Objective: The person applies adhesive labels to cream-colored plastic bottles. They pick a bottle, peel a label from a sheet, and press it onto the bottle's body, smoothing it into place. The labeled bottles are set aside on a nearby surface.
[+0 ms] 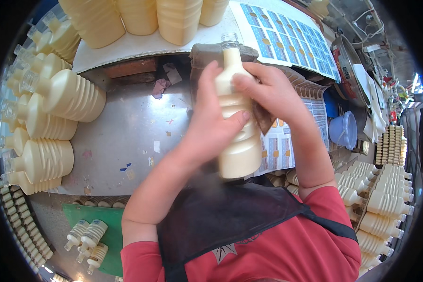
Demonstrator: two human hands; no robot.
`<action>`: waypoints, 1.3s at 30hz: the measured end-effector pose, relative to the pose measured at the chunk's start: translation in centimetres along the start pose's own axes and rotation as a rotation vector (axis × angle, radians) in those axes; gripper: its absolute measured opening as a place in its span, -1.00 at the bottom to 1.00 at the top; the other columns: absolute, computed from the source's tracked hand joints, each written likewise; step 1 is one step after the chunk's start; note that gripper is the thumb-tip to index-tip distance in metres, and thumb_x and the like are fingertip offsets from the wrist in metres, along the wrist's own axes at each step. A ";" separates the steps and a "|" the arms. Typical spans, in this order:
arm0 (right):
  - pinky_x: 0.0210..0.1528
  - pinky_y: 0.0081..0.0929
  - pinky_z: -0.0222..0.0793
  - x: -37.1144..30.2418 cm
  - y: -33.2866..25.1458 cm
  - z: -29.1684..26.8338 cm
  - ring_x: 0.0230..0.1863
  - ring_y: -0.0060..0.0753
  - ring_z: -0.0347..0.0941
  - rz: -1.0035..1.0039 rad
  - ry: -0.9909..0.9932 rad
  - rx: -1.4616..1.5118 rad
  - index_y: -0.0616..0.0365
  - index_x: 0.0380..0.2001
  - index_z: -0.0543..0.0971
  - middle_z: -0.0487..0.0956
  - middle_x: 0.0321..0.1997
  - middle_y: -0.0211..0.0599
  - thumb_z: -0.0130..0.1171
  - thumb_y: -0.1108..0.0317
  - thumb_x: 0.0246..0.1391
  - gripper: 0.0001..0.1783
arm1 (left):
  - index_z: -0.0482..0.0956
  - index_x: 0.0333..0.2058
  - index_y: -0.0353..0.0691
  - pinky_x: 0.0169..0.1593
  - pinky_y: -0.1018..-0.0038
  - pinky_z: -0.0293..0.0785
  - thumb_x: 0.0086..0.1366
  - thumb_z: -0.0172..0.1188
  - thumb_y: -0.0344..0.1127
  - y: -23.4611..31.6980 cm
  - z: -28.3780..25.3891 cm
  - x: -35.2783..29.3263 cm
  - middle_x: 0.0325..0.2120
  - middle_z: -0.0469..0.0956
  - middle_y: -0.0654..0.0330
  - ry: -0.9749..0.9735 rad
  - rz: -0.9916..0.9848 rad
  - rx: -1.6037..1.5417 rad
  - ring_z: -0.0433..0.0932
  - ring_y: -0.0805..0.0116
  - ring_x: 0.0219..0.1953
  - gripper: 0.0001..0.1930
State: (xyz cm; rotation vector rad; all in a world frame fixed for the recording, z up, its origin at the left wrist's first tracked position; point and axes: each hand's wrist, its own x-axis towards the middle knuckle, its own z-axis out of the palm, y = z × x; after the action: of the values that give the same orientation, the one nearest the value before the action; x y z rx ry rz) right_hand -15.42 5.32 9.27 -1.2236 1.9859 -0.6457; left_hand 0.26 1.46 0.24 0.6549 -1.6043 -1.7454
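Note:
A cream-coloured bottle (239,160) with a ribbed body and a clear threaded neck lies in front of me, neck pointing away. My left hand (211,117) grips its left side, the thumb across the ribbed body and the fingers along the shoulder. Around the right side of the shoulder curls my right hand (270,91), its thumb on top and its other fingers partly hidden. Beneath the bottle is a brown padded rest (203,56). A brown flap (264,120) shows under my right wrist; I cannot tell whether it belongs to the rest.
Similar bottles (75,96) are stacked at the left, and larger-looking ones (178,21) stand on the white shelf (136,49). Printed label sheets (291,40) lie at the far right. Beyond my right arm are a lilac bucket (344,130) and rows of bottles (385,204).

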 end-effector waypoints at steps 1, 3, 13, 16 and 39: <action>-0.50 -0.57 0.40 -0.4 0.0 -0.4 -0.54 -0.51 0.55 -0.006 -0.074 0.167 0.31 0.04 0.58 0.65 -0.42 -0.25 0.27 -0.05 0.13 -0.36 | -0.08 0.41 -0.36 0.40 0.17 0.18 0.13 0.40 -0.38 0.0 -0.1 0.0 0.30 0.18 -0.22 -0.001 -0.004 -0.028 0.23 -0.13 0.35 -0.01; -0.67 -0.67 0.26 -0.1 1.7 -0.7 -0.67 -0.67 0.45 -0.080 -0.114 0.207 0.31 0.15 0.51 0.61 -0.45 -0.35 0.26 0.00 0.18 -0.35 | -0.09 0.41 -0.36 0.40 0.18 0.18 0.13 0.40 -0.39 0.0 0.0 -0.1 0.30 0.17 -0.22 -0.015 -0.013 -0.086 0.24 -0.11 0.35 0.00; -0.21 -0.21 0.54 0.1 -0.4 0.0 -0.31 -0.01 0.66 0.006 0.040 -0.171 0.31 -0.18 0.69 0.67 -0.38 0.10 0.27 -0.16 -0.09 -0.33 | -0.06 0.41 -0.36 0.42 0.16 0.14 0.13 0.38 -0.39 0.2 0.5 -0.2 0.31 0.15 -0.22 0.001 -0.056 0.041 0.20 -0.14 0.36 -0.02; -0.20 -0.20 0.54 -0.1 0.0 0.6 -0.31 0.01 0.66 -0.049 0.111 -0.199 0.31 -0.21 0.69 0.67 -0.39 0.10 0.26 -0.21 -0.08 -0.30 | -0.14 0.43 -0.30 0.39 0.20 0.21 0.16 0.38 -0.40 0.3 0.4 -0.1 0.34 0.12 -0.12 -0.007 -0.057 0.020 0.24 -0.01 0.35 0.01; -0.12 -0.33 0.52 -3.9 1.5 3.0 -0.26 -0.17 0.63 -0.951 0.485 -0.279 0.13 -0.27 0.63 0.66 -0.33 -0.23 0.24 0.43 0.11 -0.89 | -0.24 0.46 -0.21 0.40 0.30 0.26 0.18 0.28 -0.60 2.1 0.7 -0.5 0.44 0.06 0.00 0.055 -0.141 -0.227 0.22 0.14 0.39 0.02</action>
State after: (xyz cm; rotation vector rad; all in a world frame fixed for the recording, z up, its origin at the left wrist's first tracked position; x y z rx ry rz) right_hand -12.76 9.37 7.51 -2.4014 1.8013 -1.2330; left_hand 0.34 2.30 2.39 0.7118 -1.3250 -1.9587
